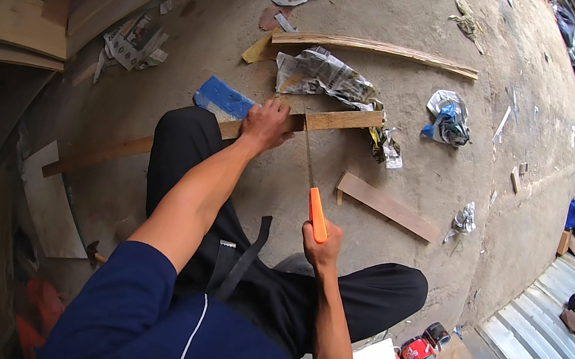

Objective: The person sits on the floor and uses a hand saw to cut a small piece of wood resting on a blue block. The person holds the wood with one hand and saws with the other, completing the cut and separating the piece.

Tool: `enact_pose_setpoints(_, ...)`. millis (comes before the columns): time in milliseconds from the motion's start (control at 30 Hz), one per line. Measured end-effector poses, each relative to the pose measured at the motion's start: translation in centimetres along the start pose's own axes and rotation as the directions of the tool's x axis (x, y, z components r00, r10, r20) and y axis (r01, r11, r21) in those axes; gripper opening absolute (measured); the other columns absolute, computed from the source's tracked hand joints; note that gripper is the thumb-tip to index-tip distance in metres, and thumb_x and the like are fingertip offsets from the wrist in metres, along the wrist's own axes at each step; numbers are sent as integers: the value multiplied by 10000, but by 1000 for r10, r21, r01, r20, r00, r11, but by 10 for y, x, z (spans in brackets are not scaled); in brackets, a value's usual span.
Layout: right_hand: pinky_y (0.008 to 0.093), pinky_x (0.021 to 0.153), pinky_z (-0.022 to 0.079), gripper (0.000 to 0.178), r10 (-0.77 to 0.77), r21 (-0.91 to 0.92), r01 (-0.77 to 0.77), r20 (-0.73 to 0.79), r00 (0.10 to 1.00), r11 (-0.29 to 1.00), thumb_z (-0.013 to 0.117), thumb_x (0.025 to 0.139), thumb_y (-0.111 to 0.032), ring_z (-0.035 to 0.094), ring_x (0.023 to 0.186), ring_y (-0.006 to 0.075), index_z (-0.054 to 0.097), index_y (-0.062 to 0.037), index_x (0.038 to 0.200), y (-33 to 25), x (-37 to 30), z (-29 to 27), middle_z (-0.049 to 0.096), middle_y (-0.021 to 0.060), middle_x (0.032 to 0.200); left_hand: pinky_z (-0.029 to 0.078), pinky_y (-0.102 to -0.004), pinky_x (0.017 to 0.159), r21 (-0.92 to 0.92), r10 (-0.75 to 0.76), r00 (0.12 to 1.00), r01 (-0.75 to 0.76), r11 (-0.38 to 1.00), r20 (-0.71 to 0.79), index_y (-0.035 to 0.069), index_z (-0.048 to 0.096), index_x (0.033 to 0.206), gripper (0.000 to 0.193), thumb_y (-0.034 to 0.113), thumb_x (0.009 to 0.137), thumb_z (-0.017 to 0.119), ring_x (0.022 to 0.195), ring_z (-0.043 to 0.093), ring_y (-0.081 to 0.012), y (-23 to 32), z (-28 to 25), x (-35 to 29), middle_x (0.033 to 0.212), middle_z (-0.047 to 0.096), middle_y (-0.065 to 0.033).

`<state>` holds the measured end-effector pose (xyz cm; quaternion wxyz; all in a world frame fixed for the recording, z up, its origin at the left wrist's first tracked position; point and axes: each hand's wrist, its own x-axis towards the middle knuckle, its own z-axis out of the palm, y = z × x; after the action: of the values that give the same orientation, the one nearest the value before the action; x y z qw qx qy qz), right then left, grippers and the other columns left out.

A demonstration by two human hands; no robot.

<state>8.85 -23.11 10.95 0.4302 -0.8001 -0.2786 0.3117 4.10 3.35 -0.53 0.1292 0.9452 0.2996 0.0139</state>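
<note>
Over at nine o'clock, stacked boards (17, 20) lean at the rim, and a long wooden batten (180, 137) runs from about eight o'clock up toward one o'clock across the concrete floor (435, 22), passing under the person's raised knee (184, 136). The left hand (265, 124) lies flat on top of that batten near the middle of the view, fingers (278, 108) spread narrow and pressing it down; a blue sheet (221, 98) lies just beside the hand at ten o'clock. Immediately to the hand's right, the thin blade of a handsaw (308, 162) meets the batten, close to the fingertips. The right hand (322, 248), at about five o'clock from the left, is wrapped fully around the orange handle (317, 215), fingers closed on it.

To saw well here, I judge the pressing hand should sit a little farther from the blade, the knee should bear weight on the batten, and the strokes should run long and straight along the arm's line. Crumpled newspaper (324, 75) lies beyond the cut at twelve o'clock, a short plank (388, 206) at three o'clock, and corrugated metal sheets (546, 314) lie at four o'clock.
</note>
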Motion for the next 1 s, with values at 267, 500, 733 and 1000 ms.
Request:
enact_pose_setpoints(267,336,489,423,176,49,-6,-49,-22,999,999,625,767,-98,528,453,198,549,18,658,-8,-3,2,523,145,535,429,-446,829,-76,-84,996,86,993,18,76,547,1119,567,342,686,797,1089,538,-247,-4,3,4,1090,554,-72)
enact_pose_setpoints(500,343,488,420,184,18,-86,-20,-15,1000,996,631,768,-111,528,451,234,550,15,660,-20,-7,-14,515,155,542,437,-434,806,-62,-76,997,76,995,-1,60,556,1067,467,204,665,744,1026,561,-276,-5,7,2,1033,563,-98)
enact_pose_setpoints(733,343,500,439,159,52,-76,-50,22,998,996,637,758,-125,568,470,261,600,16,693,-42,9,-17,559,177,578,475,-417,822,-58,-129,991,127,990,-29,36,548,1084,555,228,627,798,1028,571,-287,-4,10,10,1040,560,-110)
enact_pose_setpoints(1000,347,498,410,194,111,-98,-114,-36,993,989,622,777,-134,518,472,204,568,23,676,-58,11,-49,510,151,538,444,-443,787,-53,-133,980,126,991,-146,48,563,971,293,140,708,653,978,576,-301,-13,21,16,995,581,-113)
